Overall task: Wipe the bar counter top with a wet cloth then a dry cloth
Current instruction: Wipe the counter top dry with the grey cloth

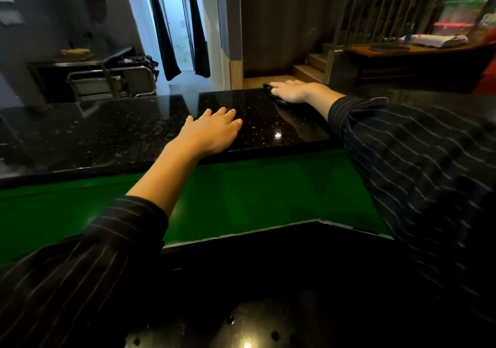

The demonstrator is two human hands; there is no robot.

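Observation:
The bar counter top [112, 130] is glossy black speckled stone that runs across the middle of the view. My right hand [296, 91] reaches to its far edge and presses flat on a dark cloth [271, 92], of which only the left and lower rim shows. My left hand [212, 130] lies palm down on the stone near the front edge, fingers spread, with nothing in it. Both arms wear dark pinstriped sleeves.
A green panel [255, 194] drops below the counter's front edge to a lower black surface [241, 307]. Beyond the counter are a metal cart [107, 84], a doorway with dark curtains [174, 25], wooden steps [311, 68] and a cluttered wooden table [418, 50] at the right.

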